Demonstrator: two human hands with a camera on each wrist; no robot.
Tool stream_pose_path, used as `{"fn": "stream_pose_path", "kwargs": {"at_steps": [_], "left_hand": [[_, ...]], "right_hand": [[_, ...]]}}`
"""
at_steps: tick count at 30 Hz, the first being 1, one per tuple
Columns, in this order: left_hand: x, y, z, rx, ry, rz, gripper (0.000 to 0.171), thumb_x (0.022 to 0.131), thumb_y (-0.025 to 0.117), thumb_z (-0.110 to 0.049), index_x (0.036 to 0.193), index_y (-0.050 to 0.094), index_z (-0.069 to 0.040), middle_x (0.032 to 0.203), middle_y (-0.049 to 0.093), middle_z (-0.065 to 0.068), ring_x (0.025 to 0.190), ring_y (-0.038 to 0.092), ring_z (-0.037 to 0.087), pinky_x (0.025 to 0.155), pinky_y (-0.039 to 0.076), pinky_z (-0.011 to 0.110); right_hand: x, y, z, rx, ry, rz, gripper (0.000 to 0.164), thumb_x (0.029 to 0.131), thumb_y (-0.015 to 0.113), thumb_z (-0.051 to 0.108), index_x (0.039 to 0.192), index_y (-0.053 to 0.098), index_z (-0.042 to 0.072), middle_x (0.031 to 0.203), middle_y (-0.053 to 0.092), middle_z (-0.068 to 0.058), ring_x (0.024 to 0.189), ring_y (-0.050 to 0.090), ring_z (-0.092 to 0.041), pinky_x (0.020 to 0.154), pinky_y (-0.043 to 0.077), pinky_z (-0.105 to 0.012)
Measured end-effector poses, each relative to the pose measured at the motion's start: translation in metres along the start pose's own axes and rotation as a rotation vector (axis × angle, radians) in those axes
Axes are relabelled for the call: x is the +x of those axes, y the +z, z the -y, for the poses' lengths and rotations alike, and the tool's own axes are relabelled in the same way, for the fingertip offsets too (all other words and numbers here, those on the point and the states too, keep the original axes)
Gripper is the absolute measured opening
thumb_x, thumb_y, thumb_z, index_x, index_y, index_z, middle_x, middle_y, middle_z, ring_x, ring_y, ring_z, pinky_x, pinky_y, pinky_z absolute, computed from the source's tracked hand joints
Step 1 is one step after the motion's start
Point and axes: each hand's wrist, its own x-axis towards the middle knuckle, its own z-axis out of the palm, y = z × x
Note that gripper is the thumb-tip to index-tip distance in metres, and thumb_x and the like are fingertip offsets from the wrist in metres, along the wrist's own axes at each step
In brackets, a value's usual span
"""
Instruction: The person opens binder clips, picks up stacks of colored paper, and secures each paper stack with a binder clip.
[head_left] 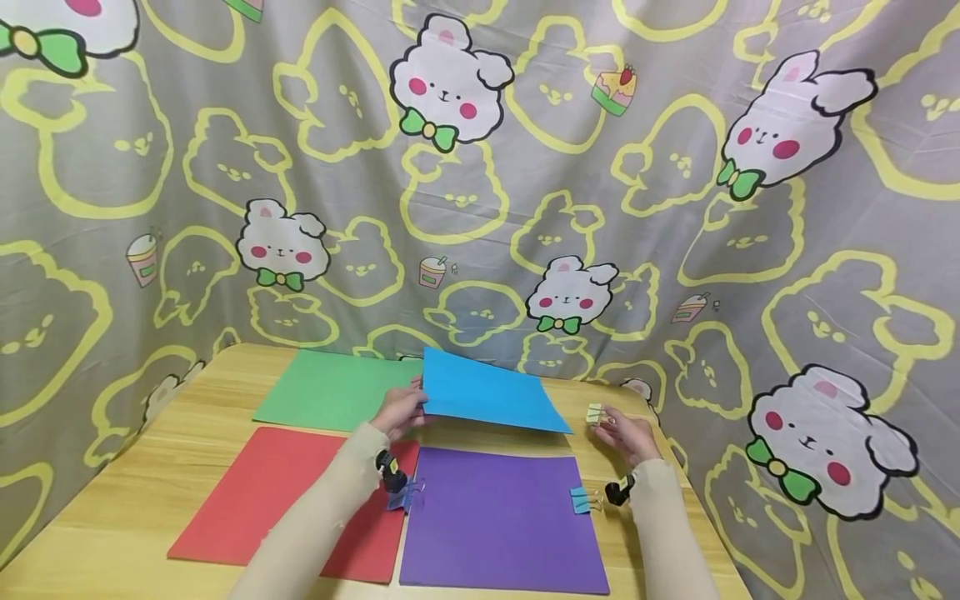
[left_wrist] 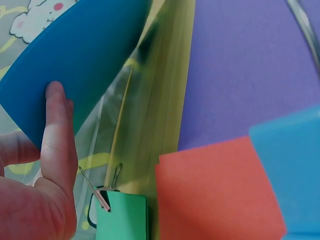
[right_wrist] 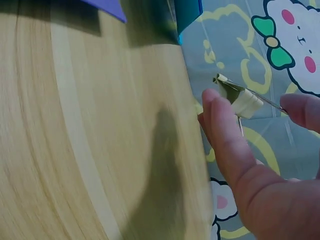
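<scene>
My left hand (head_left: 401,408) pinches the left edge of a blue sheet of paper (head_left: 487,392), which is raised and tilted above the table at the back. In the left wrist view the blue sheet bends away from the fingers. My right hand (head_left: 624,435) holds a pale yellow binder clip (head_left: 594,414) by its wire handles, to the right of the blue sheet. The right wrist view shows this clip (right_wrist: 247,102) between thumb and fingers, its mouth parted and apart from any paper.
Green paper (head_left: 330,387) lies at the back left, with a binder clip (left_wrist: 105,200) on its edge. Red paper (head_left: 262,492) has a blue clip (head_left: 397,498) on its right edge. Purple paper (head_left: 502,525) carries a light blue clip (head_left: 581,500). A patterned curtain (head_left: 465,208) hangs behind the wooden table (head_left: 135,492).
</scene>
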Motion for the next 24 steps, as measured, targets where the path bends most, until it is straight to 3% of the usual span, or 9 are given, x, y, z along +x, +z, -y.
{"fn": "stream_pose_path", "kwargs": {"at_steps": [2, 4, 7, 10, 12, 17, 24], "left_hand": [[0.000, -0.003, 0.001, -0.014, 0.011, 0.004, 0.008, 0.099, 0.053, 0.000, 0.096, 0.060, 0.001, 0.059, 0.040, -0.008, 0.049, 0.041, 0.003, 0.053, 0.051, 0.017], [-0.001, -0.006, 0.003, -0.029, 0.025, 0.008, 0.011, 0.100, 0.052, 0.000, 0.102, 0.062, 0.005, 0.061, 0.042, -0.007, 0.050, 0.042, 0.003, 0.058, 0.056, 0.019], [-0.003, -0.009, 0.004, -0.044, 0.039, 0.012, 0.027, 0.101, 0.051, -0.001, 0.122, 0.060, 0.014, 0.072, 0.052, -0.004, 0.055, 0.047, 0.004, 0.073, 0.063, 0.025], [-0.005, -0.013, 0.003, -0.054, 0.049, 0.007, 0.042, 0.101, 0.051, -0.001, 0.141, 0.051, 0.015, 0.084, 0.055, 0.000, 0.059, 0.046, 0.005, 0.084, 0.064, 0.030], [-0.007, -0.015, 0.001, -0.063, 0.053, 0.007, 0.043, 0.101, 0.050, 0.000, 0.141, 0.051, 0.016, 0.084, 0.052, 0.000, 0.061, 0.043, 0.006, 0.090, 0.063, 0.035], [-0.013, -0.017, -0.003, -0.094, 0.060, 0.002, 0.021, 0.101, 0.051, 0.001, 0.118, 0.057, 0.012, 0.068, 0.037, -0.004, 0.059, 0.035, 0.006, 0.094, 0.062, 0.038], [-0.016, -0.025, -0.002, -0.111, 0.070, 0.018, 0.045, 0.103, 0.049, -0.001, 0.145, 0.045, 0.016, 0.070, 0.035, -0.005, 0.059, 0.033, 0.004, 0.105, 0.056, 0.044]], "right_hand": [[0.000, 0.001, 0.000, 0.019, -0.004, -0.010, 0.066, 0.104, 0.062, 0.021, 0.149, 0.031, -0.017, 0.120, 0.061, -0.022, 0.088, 0.076, -0.013, 0.096, 0.058, -0.022], [0.000, 0.003, 0.000, 0.032, -0.012, -0.006, 0.059, 0.104, 0.063, 0.020, 0.143, 0.037, -0.015, 0.114, 0.061, -0.018, 0.089, 0.075, -0.012, 0.095, 0.058, -0.022], [0.000, 0.004, 0.001, 0.045, -0.022, -0.014, 0.048, 0.103, 0.064, 0.019, 0.135, 0.045, -0.011, 0.108, 0.063, -0.014, 0.089, 0.074, -0.012, 0.094, 0.059, -0.021], [0.000, 0.006, 0.002, 0.058, -0.027, -0.005, 0.044, 0.103, 0.064, 0.021, 0.133, 0.050, -0.008, 0.107, 0.063, -0.010, 0.092, 0.074, -0.012, 0.096, 0.058, -0.021], [-0.003, 0.008, 0.004, 0.081, -0.028, 0.015, 0.043, 0.104, 0.063, 0.021, 0.134, 0.050, -0.008, 0.107, 0.064, -0.009, 0.094, 0.075, -0.014, 0.098, 0.057, -0.022], [-0.007, 0.011, 0.005, 0.127, -0.034, 0.065, 0.036, 0.105, 0.062, 0.020, 0.130, 0.054, -0.004, 0.102, 0.071, -0.006, 0.096, 0.077, -0.016, 0.100, 0.056, -0.022], [-0.008, 0.017, 0.004, 0.138, -0.047, 0.046, 0.029, 0.103, 0.064, 0.018, 0.123, 0.058, -0.003, 0.100, 0.067, -0.007, 0.091, 0.077, -0.017, 0.098, 0.057, -0.022]]}}
